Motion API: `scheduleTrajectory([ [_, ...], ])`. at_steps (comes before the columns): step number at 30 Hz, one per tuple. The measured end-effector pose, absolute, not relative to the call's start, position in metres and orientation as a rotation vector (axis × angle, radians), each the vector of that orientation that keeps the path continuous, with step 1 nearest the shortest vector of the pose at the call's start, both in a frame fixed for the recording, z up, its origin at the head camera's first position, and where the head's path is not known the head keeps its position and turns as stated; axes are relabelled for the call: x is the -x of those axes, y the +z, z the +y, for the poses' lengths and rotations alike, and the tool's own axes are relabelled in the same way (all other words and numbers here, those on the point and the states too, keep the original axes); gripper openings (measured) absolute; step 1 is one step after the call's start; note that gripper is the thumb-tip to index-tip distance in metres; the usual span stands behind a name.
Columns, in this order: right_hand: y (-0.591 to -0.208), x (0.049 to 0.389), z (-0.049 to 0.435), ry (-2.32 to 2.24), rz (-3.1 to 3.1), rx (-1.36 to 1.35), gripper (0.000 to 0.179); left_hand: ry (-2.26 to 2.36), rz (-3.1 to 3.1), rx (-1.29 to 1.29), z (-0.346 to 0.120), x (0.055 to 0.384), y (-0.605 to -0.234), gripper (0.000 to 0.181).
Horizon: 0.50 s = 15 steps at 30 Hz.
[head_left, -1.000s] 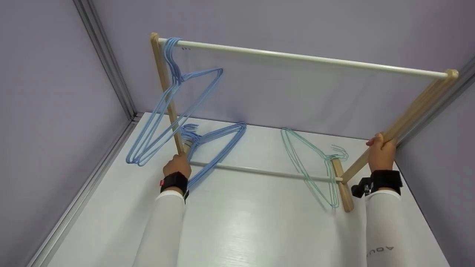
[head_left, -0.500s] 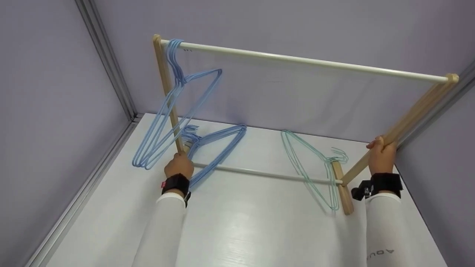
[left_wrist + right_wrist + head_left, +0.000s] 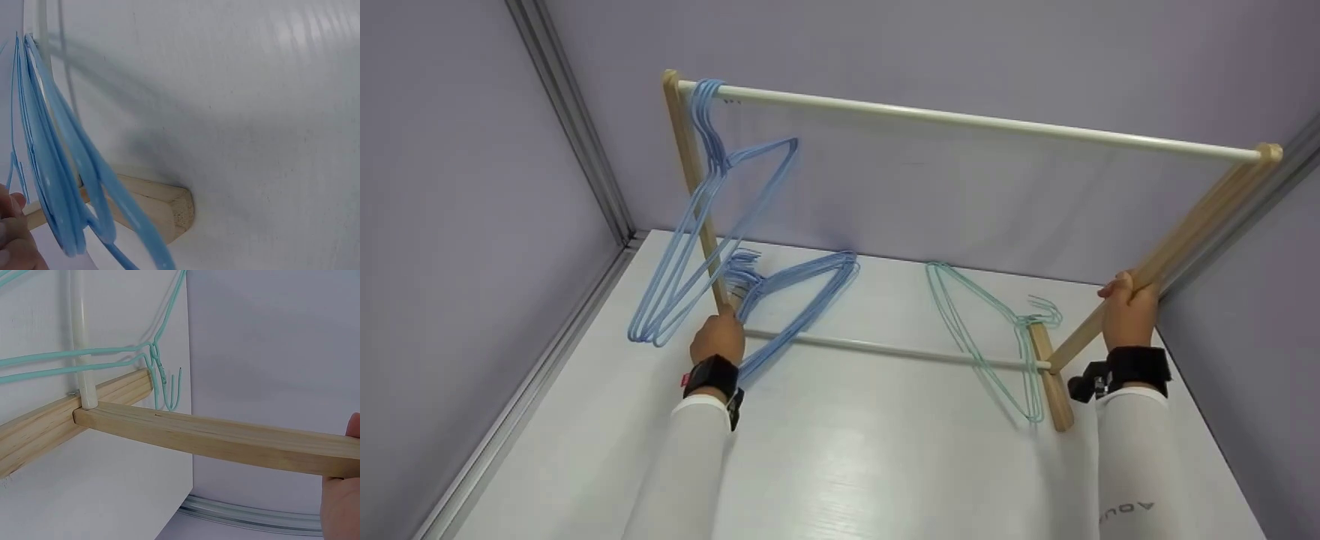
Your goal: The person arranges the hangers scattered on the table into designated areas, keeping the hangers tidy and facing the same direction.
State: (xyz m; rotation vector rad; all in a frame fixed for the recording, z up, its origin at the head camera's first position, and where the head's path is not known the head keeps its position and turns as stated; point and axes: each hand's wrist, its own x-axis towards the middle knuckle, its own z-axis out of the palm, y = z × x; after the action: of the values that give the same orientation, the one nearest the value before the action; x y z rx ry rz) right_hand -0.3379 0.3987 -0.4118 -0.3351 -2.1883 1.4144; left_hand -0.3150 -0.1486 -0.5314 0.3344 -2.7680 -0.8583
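A wooden garment rack with a white top rod point(image 3: 960, 120) stands in the head view, each hand on one of its side posts. My left hand point(image 3: 718, 339) grips the left post point(image 3: 682, 142) low down, beside the blue hangers. Around the right post point(image 3: 1200, 214) my right hand point(image 3: 1130, 315) is curled, above the rack's foot. Several blue wire hangers point(image 3: 705, 112) hang at the rod's left end. More blue hangers point(image 3: 806, 270) rest in a bundle lower down, by the lower rod. Mint-green hangers point(image 3: 1024, 321) lean at the lower right, their hooks by the wooden foot point(image 3: 124, 387).
The rack's lower white rod point(image 3: 885, 346) runs just above the white tabletop point(image 3: 840, 465). Pale grey panels, such as the back wall point(image 3: 930, 45), enclose it behind and at both sides. A metal frame strip point(image 3: 577, 120) edges the left corner.
The hanging blue hangers have swung slightly, their lower left corners shifting a little right and down. Both hands keep their hold on the posts, and the rack stays nearly in place.
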Motion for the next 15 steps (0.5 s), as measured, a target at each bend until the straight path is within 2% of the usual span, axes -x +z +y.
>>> scheduleTrajectory([
  [7, -0.4138, 0.3398, 0.3990, 1.409, -2.185, 0.339, 0.017, -0.819, -2.675, -0.222, -0.1448, 0.3085, -0.5258, 0.021],
  [15, -0.4121, 0.3393, 0.4013, 1.419, -2.206, 0.352, 0.016, -0.578, -2.486, 0.055, -0.1394, 0.3051, -0.5286, 0.013],
])
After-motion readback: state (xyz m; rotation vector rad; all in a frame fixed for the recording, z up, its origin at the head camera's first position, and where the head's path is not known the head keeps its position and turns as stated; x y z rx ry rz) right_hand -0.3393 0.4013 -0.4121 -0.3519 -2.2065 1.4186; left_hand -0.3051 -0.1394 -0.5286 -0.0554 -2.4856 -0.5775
